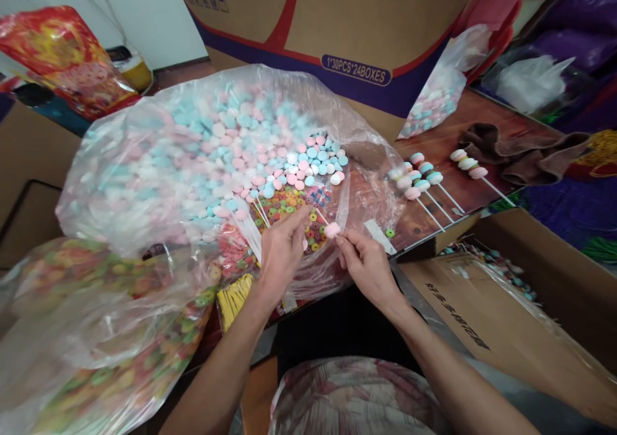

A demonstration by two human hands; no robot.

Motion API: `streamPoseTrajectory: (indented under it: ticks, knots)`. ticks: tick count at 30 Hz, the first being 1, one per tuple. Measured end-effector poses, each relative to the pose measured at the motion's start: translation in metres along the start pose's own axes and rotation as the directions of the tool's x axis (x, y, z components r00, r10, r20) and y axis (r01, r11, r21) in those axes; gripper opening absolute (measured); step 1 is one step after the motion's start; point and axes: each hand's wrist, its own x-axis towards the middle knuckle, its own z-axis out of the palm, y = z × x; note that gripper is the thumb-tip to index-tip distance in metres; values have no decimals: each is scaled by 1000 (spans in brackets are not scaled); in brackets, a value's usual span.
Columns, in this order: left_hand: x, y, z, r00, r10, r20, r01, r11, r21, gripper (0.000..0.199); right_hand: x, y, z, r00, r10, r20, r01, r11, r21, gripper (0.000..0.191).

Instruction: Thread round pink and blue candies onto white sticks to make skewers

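Observation:
My left hand [284, 239] holds the upper end of a thin white stick [322, 216] between its fingertips, above the ring-shaped candies [315, 232]. On that stick sits a pale pink marshmallow [332, 230], which my right hand [361, 258] pinches with thumb and forefinger. Behind the hands, pink, blue and white marshmallows [308, 165] spill from a large clear bag [255, 81]. Loose white sticks [248, 232] lie just left of my left hand. Several filled skewers [429, 181] rest on the table at the right.
A bag of colourful rings [106, 358] fills the lower left, near yellow ties [234, 300]. A large carton [376, 24] stands behind. At the right are a brown cloth [525, 155], a small marshmallow bag [436, 97] and an open box [482, 319] below the table [486, 110].

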Motion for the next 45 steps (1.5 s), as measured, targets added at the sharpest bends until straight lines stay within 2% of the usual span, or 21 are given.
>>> streamPoseTrajectory:
  ticks: [3, 5, 7, 13, 19, 25, 31, 35, 40, 43, 45]
  knots:
    - [20, -7, 6, 1000, -21, 8, 16, 935, 355, 19, -2, 9, -5, 1000, 7, -3, -7, 997, -79, 31]
    - [26, -12, 11, 998, -10, 65, -20, 898, 440, 13, -4, 10, -4, 1000, 7, -3, -7, 997, -82, 31]
    - [26, -17, 14, 997, 4, 78, -36, 908, 418, 10, -5, 10, -3, 1000, -4, -2, 4, 997, -82, 32]
    - [28, -30, 10, 999, -32, -13, 34, 965, 259, 11, -5, 8, -2, 1000, -27, 2, 27, 996, -80, 36]
    - [37, -30, 12, 995, 35, 96, -69, 921, 384, 17, -5, 8, -3, 999, -36, 6, 37, 997, -72, 35]
    - [35, -25, 12, 985, 25, 173, -108, 866, 488, 15, -6, 9, -3, 999, -37, 18, 38, 997, -73, 35]
    - [28, -33, 11, 970, 168, 176, -227, 888, 400, 9, -6, 12, -3, 998, -56, 23, 57, 995, -78, 35]
    - [23, -37, 10, 974, 186, 131, -220, 918, 329, 8, -7, 14, -3, 998, -55, 25, 57, 996, -75, 35]
    - [21, -31, 9, 998, 61, -5, -59, 981, 184, 8, -7, 13, -4, 998, -50, 45, 53, 996, -75, 35]
    - [20, -28, 9, 995, -75, -70, 71, 996, -50, 5, -8, 10, -3, 998, -45, 50, 48, 997, -59, 35]
    - [20, -25, 10, 986, -150, -71, 131, 966, -224, 4, -8, 8, -2, 997, -48, 58, 50, 998, -41, 35]
